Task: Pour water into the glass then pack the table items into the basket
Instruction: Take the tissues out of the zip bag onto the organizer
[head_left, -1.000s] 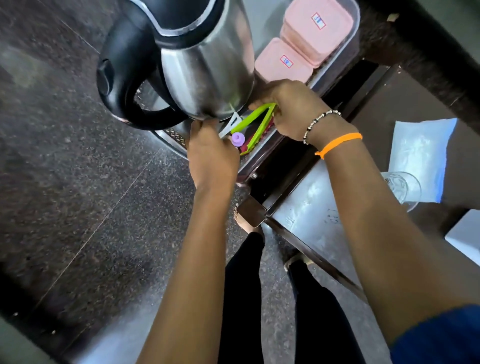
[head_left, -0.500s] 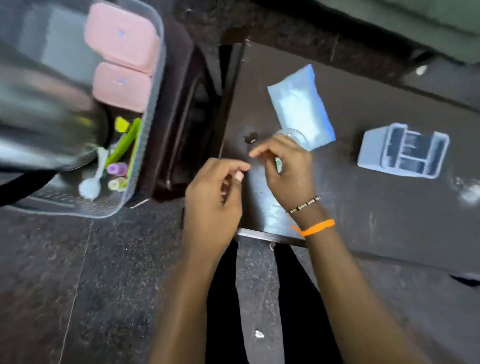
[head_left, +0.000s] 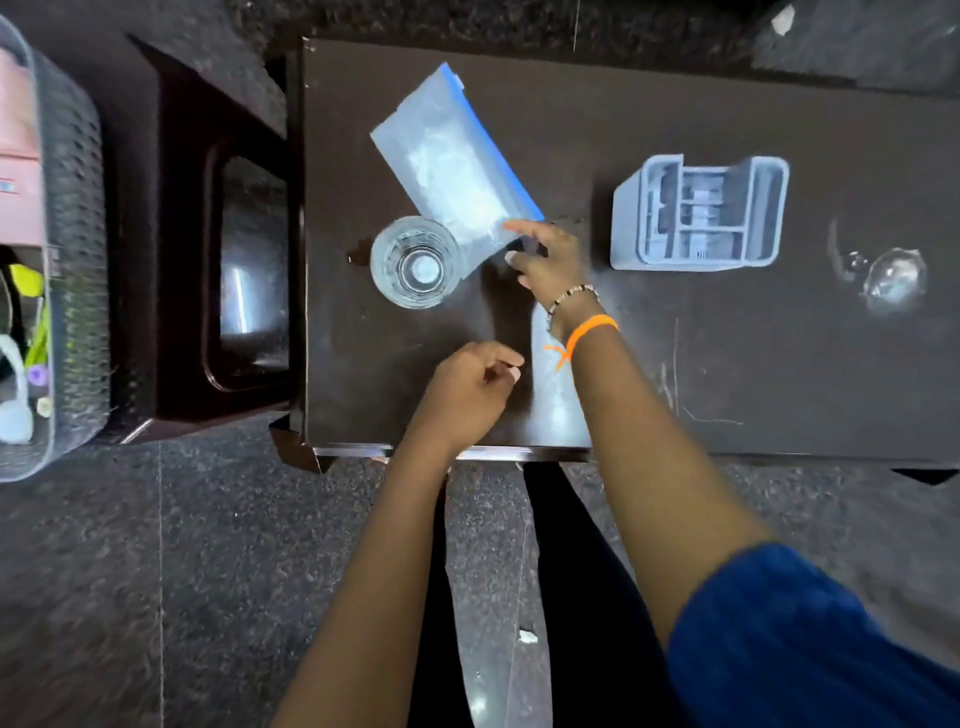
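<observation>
A clear glass (head_left: 413, 262) stands upright on the dark table (head_left: 675, 364), near its left end. Behind the glass lies a pale blue zip pouch (head_left: 449, 161), its lower edge touching the glass. My right hand (head_left: 548, 257) hovers just right of the glass, fingers apart, fingertips at the pouch's near corner. My left hand (head_left: 467, 387) is loosely curled over the table's front part and holds nothing. The grey perforated basket (head_left: 75, 260) stands at the far left with pink boxes and small utensils inside.
A grey plastic organiser (head_left: 698, 213) lies on the table right of my right hand. Farther right is a clear smear or small clear object (head_left: 893, 275). A dark stool (head_left: 223, 260) stands between basket and table. My legs are at the table's front edge.
The view swung right from the basket to the table, and the kettle left the frame. Both hands moved from the basket to the table. My right hand shifted from the glass to its right.
</observation>
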